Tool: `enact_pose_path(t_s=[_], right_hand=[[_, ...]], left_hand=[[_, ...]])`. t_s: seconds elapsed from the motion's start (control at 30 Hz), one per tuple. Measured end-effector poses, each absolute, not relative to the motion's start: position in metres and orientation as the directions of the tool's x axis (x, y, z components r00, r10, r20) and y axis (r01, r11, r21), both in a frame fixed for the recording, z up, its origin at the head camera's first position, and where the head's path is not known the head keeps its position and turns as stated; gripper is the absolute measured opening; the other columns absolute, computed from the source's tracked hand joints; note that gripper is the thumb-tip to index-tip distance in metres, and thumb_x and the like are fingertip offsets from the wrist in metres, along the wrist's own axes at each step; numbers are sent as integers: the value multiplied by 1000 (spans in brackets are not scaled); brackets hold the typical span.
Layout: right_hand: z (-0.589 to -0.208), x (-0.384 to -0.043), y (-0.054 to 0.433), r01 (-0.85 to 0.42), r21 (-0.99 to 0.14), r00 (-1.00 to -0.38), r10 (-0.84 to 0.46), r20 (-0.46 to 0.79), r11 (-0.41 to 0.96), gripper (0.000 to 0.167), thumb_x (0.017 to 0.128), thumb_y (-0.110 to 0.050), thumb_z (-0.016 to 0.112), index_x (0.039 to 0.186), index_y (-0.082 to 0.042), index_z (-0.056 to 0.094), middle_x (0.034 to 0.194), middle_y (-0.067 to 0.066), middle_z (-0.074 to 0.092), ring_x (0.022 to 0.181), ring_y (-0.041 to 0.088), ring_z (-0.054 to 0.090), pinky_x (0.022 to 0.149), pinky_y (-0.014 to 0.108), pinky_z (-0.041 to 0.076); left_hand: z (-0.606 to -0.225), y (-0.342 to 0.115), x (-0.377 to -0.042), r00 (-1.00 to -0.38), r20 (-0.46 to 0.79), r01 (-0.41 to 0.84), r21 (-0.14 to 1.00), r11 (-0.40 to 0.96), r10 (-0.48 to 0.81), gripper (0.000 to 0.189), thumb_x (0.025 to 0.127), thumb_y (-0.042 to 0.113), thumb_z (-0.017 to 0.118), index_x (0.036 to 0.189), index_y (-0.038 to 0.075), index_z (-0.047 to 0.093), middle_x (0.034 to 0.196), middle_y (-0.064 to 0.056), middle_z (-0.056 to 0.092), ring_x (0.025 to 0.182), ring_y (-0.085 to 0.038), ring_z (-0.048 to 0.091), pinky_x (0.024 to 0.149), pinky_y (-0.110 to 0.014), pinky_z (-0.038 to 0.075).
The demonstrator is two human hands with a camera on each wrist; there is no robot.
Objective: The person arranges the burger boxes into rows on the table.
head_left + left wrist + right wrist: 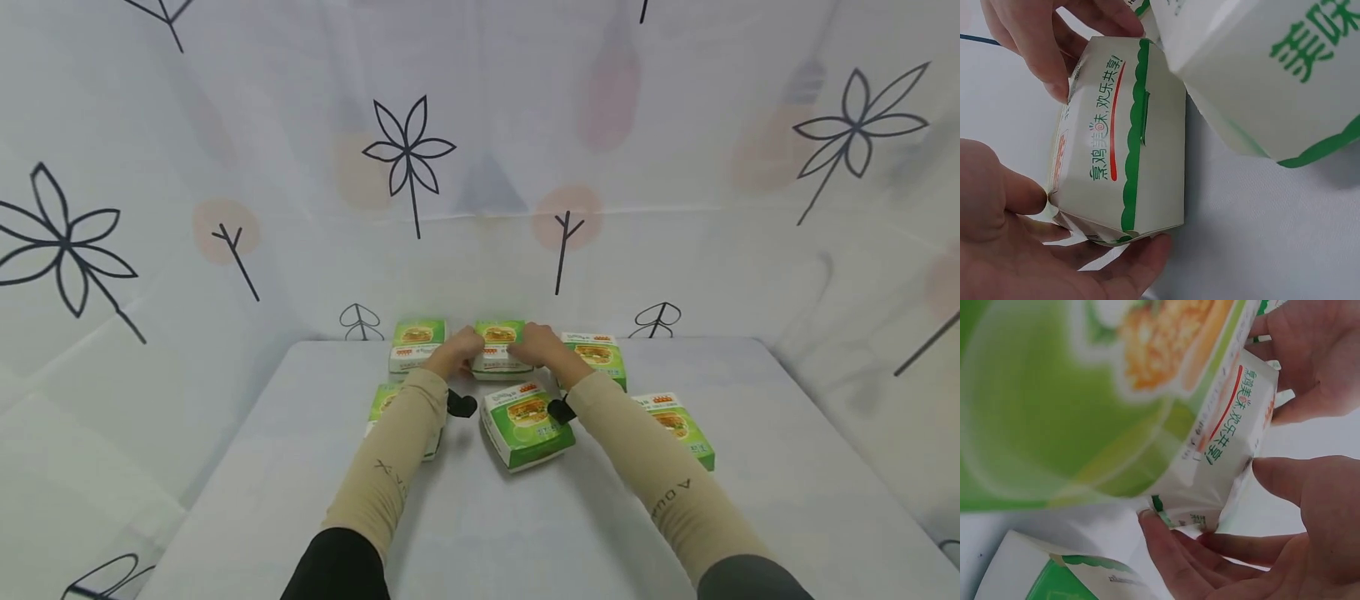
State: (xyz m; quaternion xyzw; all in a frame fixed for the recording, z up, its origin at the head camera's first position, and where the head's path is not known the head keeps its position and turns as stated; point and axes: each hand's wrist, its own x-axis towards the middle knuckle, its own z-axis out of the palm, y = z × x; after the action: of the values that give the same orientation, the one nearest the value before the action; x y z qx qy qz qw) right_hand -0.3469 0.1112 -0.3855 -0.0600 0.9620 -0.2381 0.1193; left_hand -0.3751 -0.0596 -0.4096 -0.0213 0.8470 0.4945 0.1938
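Both hands hold a green and white cardboard burger box [498, 363] at the back middle of the table. The left hand [457, 353] grips its left side, with the thumb near the upper edge and the fingers along the side and lower edge in the left wrist view. From the opposite side, the right hand [546, 347] grips it the same way, its thumb and fingers bent around a corner in the right wrist view. The box's lid is closed, and a white side with green trim and printed characters [1105, 119] faces the wrist camera.
A tilted burger box [528, 423] sits just in front, between the forearms. Similar boxes stand at back left [417, 343] and back right [597, 357]. The forearms partly cover the front left box [381, 403] and front right box [681, 427]. A patterned cloth [480, 250] hangs behind the white table [315, 433].
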Motion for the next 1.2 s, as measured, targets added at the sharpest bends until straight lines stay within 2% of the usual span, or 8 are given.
enact_pose_path(t_s=[0.1,0.2,0.27,0.33,0.47,0.63,0.93,1.2], right_hand=[[-383,-343,113,-59,-465,-959,-178,-218,884,49,104,-30,54,132,11,53,113,23,62,86,27,63,70,34,55],[-378,-339,117,-95,-432,-953,-207,-221,897,45,104,-31,53,125,9,57,108,20,63,85,26,60,71,36,53],[-373,-335,120,-124,-408,-950,-227,-214,905,47,105,-32,53,125,9,58,112,22,64,91,29,62,77,39,54],[-367,-329,124,-154,-388,-947,-248,-205,909,51,106,-34,52,130,11,55,120,25,63,102,34,63,86,44,54],[-357,-315,133,-194,-378,-939,-283,-196,905,62,107,-35,52,142,16,44,138,33,54,127,44,55,104,53,49],[-350,-291,144,-233,-358,-924,-321,-208,904,63,107,-34,51,144,17,42,145,34,49,136,48,47,111,56,43],[-354,-246,160,-228,-385,-925,-323,-203,894,59,105,-32,56,137,17,50,134,34,58,125,45,57,100,55,52],[-380,-220,165,-136,-476,-910,-300,-286,869,54,106,-35,56,133,12,53,114,26,66,77,25,68,64,34,56]], left_hand=[[-406,-59,-372,-920,-355,-216,810,545,163,56,105,12,37,157,-5,25,151,-25,42,127,-39,53,99,-53,54],[-394,-61,-365,-909,-357,-163,777,607,214,62,108,17,37,162,0,14,167,-19,22,143,-38,40,106,-53,49],[-380,-63,-358,-900,-347,-98,753,651,265,66,111,24,36,164,3,3,172,-15,5,151,-38,28,111,-55,45],[-365,-66,-349,-891,-331,-42,741,671,311,67,112,28,34,163,2,-1,172,-15,-1,153,-38,24,113,-57,41],[-343,-71,-329,-886,-301,34,716,697,352,70,112,33,35,163,2,-1,171,-17,3,150,-39,29,113,-55,41],[-339,-74,-304,-867,-306,82,690,719,393,72,111,36,41,164,2,5,170,-19,13,143,-39,42,113,-52,43],[-360,-71,-280,-847,-296,129,692,711,442,62,111,32,44,161,1,24,157,-24,39,141,-38,44,110,-52,46],[-388,-67,-267,-837,-274,170,693,701,474,60,109,28,47,159,0,30,156,-25,41,145,-39,39,115,-53,40]])
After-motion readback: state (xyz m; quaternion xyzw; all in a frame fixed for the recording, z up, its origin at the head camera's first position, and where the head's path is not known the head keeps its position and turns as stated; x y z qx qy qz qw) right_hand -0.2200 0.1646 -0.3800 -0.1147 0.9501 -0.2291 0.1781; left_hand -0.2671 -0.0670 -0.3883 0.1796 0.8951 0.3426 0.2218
